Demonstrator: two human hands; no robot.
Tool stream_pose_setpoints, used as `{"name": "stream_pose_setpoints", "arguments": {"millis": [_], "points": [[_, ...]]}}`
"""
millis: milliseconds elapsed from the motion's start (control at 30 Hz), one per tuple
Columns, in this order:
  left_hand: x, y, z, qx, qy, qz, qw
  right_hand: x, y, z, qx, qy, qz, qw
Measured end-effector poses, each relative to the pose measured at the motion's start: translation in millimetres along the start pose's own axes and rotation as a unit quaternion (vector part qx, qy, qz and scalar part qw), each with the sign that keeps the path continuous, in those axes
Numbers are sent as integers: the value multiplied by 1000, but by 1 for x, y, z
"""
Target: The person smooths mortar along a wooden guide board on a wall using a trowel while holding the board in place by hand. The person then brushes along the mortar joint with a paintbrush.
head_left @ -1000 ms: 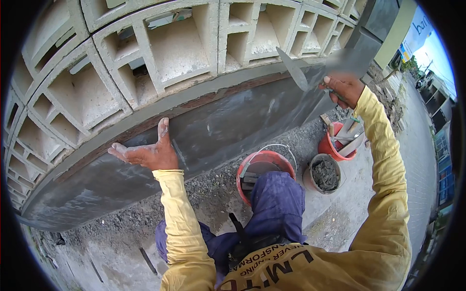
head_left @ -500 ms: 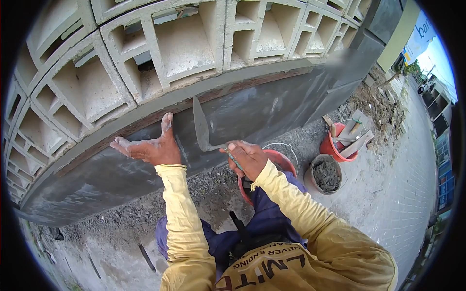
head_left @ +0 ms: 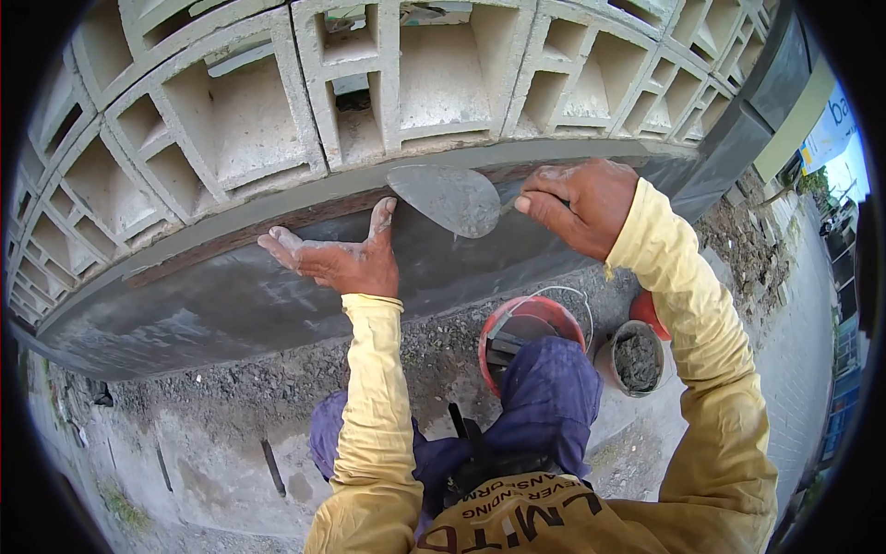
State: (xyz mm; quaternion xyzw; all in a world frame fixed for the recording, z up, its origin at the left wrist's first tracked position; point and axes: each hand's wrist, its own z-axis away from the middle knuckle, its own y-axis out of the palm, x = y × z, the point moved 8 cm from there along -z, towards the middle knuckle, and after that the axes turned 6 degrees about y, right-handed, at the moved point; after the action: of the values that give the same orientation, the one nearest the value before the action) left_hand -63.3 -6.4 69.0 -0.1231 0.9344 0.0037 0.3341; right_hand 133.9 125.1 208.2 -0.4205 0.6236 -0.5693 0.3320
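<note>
Trowel, upper centre of the frame: leaf-shaped metal blade, face visible, coated in mottled grey residue with a small drip at its lower edge, narrower end toward the left. Right hand, right of the blade, has its fingers curled closed around the handle. Left hand, left of centre by the reddish-brown strip on the wall, has thumb and fingers spread wide, pale residue on the fingers; cannot tell whether it presses the strip.
</note>
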Motion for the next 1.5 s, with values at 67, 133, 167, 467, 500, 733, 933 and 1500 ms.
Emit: {"name": "stream_pose_setpoints", "arguments": {"millis": [67,133,167,467,500,733,933,1500], "points": [[0,-1,1,-10,21,-7,1000,-6,-1,-14,17,-3,33,999],[2,-1,0,2,5,-14,1000,-11,-2,-26,33,10,50,998],[2,0,-1,7,-3,-18,1000,-10,-1,-33,40,2,59,997],[4,1,4,21,21,-6,1000,19,-4,-42,134,-51,-35,989],[4,1,5,25,17,-5,1000,23,-5,-42,130,-44,-53,989],[2,3,2,3,6,6,1000,-2,-11,-55,138,21,75,987],[-1,2,1,6,12,-5,1000,-76,-18,-33,157,76,41,984],[58,25,0,55,108,-37,992,-309,113,371,52,504,-82,858]]}}
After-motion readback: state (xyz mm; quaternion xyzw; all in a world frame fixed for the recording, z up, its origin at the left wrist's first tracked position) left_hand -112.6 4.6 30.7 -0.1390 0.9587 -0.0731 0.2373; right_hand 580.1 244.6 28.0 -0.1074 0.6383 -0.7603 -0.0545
